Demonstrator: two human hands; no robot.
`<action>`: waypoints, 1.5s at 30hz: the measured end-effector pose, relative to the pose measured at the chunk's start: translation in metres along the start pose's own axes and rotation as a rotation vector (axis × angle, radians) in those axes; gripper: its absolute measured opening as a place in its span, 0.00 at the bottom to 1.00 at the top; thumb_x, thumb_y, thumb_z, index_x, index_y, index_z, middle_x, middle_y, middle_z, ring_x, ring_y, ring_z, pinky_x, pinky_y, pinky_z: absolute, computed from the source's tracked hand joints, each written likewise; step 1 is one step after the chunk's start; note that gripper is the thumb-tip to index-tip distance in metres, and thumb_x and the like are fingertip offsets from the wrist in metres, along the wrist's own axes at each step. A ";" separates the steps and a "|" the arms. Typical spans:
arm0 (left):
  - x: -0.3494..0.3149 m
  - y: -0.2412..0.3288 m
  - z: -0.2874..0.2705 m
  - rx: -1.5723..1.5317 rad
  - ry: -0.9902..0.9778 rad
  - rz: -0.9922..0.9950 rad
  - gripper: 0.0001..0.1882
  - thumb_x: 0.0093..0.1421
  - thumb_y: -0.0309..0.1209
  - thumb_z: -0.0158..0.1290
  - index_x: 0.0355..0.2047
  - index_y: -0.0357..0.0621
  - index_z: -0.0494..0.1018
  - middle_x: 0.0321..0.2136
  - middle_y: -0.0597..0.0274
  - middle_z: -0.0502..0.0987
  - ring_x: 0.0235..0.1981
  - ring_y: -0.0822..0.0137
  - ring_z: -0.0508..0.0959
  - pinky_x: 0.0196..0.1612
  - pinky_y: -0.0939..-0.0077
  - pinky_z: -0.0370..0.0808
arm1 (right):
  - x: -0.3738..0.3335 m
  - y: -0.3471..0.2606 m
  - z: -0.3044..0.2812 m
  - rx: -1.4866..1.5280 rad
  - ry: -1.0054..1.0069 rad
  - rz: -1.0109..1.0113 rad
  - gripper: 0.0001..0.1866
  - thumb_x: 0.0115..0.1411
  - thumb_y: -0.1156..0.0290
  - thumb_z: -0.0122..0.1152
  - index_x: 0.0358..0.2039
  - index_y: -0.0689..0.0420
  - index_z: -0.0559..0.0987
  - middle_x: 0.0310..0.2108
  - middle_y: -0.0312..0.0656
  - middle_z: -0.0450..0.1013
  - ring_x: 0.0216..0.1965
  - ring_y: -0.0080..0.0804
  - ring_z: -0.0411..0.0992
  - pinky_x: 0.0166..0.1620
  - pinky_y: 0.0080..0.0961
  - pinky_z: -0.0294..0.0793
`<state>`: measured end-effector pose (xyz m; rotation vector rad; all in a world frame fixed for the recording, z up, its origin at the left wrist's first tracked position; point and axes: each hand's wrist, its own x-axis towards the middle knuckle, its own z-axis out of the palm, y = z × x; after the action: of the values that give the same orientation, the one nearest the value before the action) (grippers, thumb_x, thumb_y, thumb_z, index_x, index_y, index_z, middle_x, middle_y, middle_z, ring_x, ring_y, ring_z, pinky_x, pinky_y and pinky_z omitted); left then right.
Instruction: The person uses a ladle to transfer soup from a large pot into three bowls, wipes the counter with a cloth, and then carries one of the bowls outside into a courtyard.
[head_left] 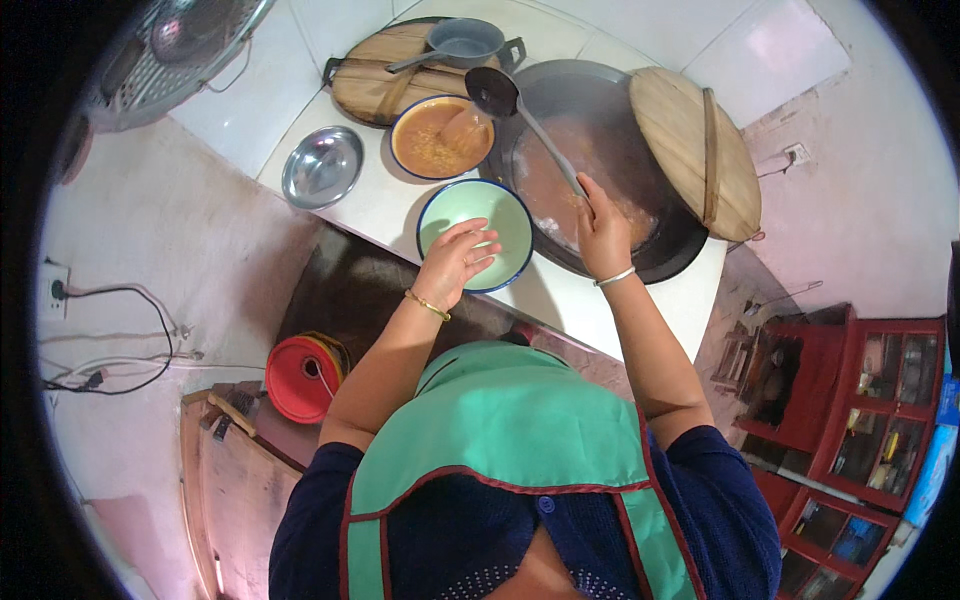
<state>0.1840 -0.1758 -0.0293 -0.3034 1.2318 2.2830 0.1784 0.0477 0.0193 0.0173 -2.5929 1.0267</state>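
Note:
My right hand (604, 232) grips the handle of a ladle (548, 143). Its dark bowl is raised at the far left edge of a large wok (672, 262) of steaming, reddish-brown, soupy food. My left hand (458, 258) is open, fingers apart, over the near-left part of a pale green bowl (516, 222) with a dark blue rim; whether it touches the bowl I cannot tell. No food shows in that bowl. Just beyond stands another blue-rimmed bowl (397, 158), holding orange-brown soup with yellowish bits and a brownish scoop-like piece (466, 130).
A shiny metal bowl (322, 167) sits at the counter's left edge. Behind are a round wooden lid (365, 85) and a grey saucepan (466, 42). Another wooden lid (685, 140) leans over the wok's right side. A red bucket (298, 380) stands below left, a red cabinet (858, 420) at right.

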 end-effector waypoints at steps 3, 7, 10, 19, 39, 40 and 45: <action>0.014 -0.005 0.019 0.009 -0.010 -0.018 0.17 0.60 0.30 0.46 0.49 0.38 0.64 0.42 0.55 0.72 0.43 0.63 0.75 0.46 0.72 0.72 | -0.007 0.049 -0.015 -0.163 0.098 -0.092 0.18 0.56 0.72 0.51 0.49 0.56 0.71 0.34 0.55 0.73 0.34 0.50 0.72 0.37 0.37 0.72; 0.033 -0.013 0.045 0.053 -0.011 -0.060 0.18 0.60 0.30 0.45 0.50 0.38 0.64 0.43 0.55 0.72 0.43 0.63 0.75 0.46 0.72 0.71 | -0.021 0.123 -0.027 -0.293 0.074 0.102 0.18 0.56 0.72 0.51 0.48 0.56 0.70 0.33 0.55 0.73 0.32 0.52 0.72 0.35 0.40 0.72; 0.045 -0.020 0.058 0.079 0.004 -0.080 0.18 0.61 0.30 0.45 0.50 0.38 0.64 0.43 0.55 0.72 0.43 0.63 0.74 0.47 0.71 0.71 | -0.035 0.165 -0.031 -0.344 0.012 0.233 0.18 0.56 0.71 0.50 0.49 0.56 0.70 0.30 0.55 0.73 0.30 0.53 0.72 0.32 0.42 0.71; 0.056 -0.026 0.073 0.093 0.003 -0.113 0.17 0.61 0.30 0.45 0.50 0.38 0.64 0.43 0.55 0.72 0.44 0.63 0.74 0.46 0.70 0.71 | -0.043 0.191 -0.020 0.808 0.072 1.052 0.12 0.61 0.67 0.47 0.41 0.58 0.74 0.16 0.33 0.65 0.12 0.18 0.58 0.14 0.16 0.56; 0.006 0.018 0.005 -0.005 -0.078 0.048 0.19 0.60 0.31 0.46 0.50 0.36 0.62 0.43 0.54 0.72 0.44 0.62 0.74 0.45 0.73 0.72 | -0.005 -0.005 -0.056 0.971 -0.068 0.782 0.16 0.62 0.67 0.43 0.46 0.61 0.71 0.19 0.30 0.63 0.15 0.15 0.54 0.17 0.12 0.54; 0.003 0.019 0.000 -0.008 -0.065 0.053 0.19 0.61 0.31 0.46 0.50 0.36 0.62 0.43 0.54 0.72 0.44 0.63 0.74 0.45 0.73 0.72 | -0.001 -0.010 -0.048 0.952 -0.069 0.774 0.16 0.61 0.67 0.43 0.45 0.61 0.72 0.19 0.30 0.63 0.15 0.15 0.54 0.17 0.12 0.54; -0.009 0.020 -0.017 -0.038 0.003 0.063 0.18 0.60 0.30 0.46 0.50 0.37 0.62 0.42 0.55 0.72 0.42 0.64 0.75 0.44 0.74 0.72 | 0.015 -0.018 -0.005 0.804 -0.082 0.676 0.17 0.60 0.70 0.46 0.46 0.65 0.71 0.18 0.34 0.65 0.13 0.19 0.57 0.16 0.17 0.56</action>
<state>0.1798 -0.2020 -0.0207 -0.2854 1.2172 2.3626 0.1684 0.0399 0.0397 -0.6557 -2.0811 2.2698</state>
